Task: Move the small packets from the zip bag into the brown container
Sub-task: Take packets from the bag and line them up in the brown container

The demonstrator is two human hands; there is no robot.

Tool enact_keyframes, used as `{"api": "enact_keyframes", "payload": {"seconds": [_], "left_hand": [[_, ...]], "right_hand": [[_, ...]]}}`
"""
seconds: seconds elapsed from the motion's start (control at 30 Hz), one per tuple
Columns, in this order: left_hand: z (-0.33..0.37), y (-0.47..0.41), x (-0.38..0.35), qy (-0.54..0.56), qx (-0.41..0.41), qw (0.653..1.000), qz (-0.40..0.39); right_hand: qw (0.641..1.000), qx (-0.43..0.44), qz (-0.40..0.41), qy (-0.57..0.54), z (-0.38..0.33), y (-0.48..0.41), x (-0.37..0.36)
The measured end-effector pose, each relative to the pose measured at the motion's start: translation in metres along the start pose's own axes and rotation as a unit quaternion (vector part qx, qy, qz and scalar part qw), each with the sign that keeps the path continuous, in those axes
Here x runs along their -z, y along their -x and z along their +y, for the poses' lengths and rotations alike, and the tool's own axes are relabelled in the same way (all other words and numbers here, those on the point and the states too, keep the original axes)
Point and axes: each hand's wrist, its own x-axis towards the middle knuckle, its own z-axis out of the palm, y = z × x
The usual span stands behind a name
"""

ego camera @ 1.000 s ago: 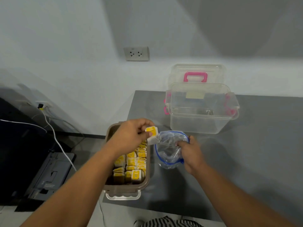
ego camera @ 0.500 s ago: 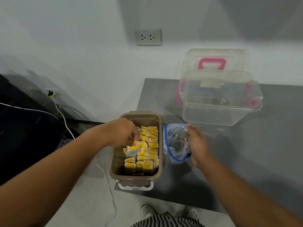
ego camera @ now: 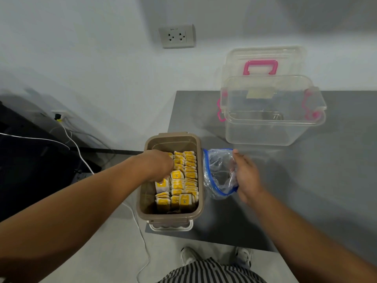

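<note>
Worktop point(ego camera: 306, 180): grey, carrying every box and the bag.
Clear box point(ego camera: 273, 129): lidless with pink latches, at the back right; its lid point(ego camera: 263, 56) with a pink handle stands behind it.
Brown container point(ego camera: 171, 137): open, at the worktop's left edge, its near half filled with rows.
Zip bag point(ego camera: 218, 172): clear with a blue seal, mouth open, just beside the container's right wall.
Left hand point(ego camera: 157, 166): reaching into the container, fingers grasping a packet point(ego camera: 162, 185) at the left row.
Right hand point(ego camera: 246, 176): fingers curled round the bag's right edge.
Small packets point(ego camera: 187, 172): yellow-and-white, standing upright in the container.
</note>
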Motion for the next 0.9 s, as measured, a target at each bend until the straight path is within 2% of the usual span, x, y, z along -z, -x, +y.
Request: {"api": "enact_keyframes", "payload": {"seconds": [0.3, 0.63, 0.77, 0.9], "left_hand": [[0.003, -0.008, -0.004, 0.004, -0.013, 1.000, -0.015], [0.007, -0.007, -0.016, -0.041, 0.005, 0.999, 0.028], [-0.003, 0.000, -0.009, -0.008, 0.003, 0.995, 0.100], [-0.011, 0.022, 0.008, 0.142, -0.013, 0.966, 0.216]], "right_hand": [[1.000, -0.006, 0.005, 0.004, -0.003, 0.009, 0.001], [0.999, 0.000, 0.029, -0.018, 0.000, 0.021, 0.000], [0.998, 0.013, 0.043, -0.039, 0.003, 0.028, 0.001], [0.993, 0.032, 0.085, -0.081, -0.004, 0.035, 0.007]]}}
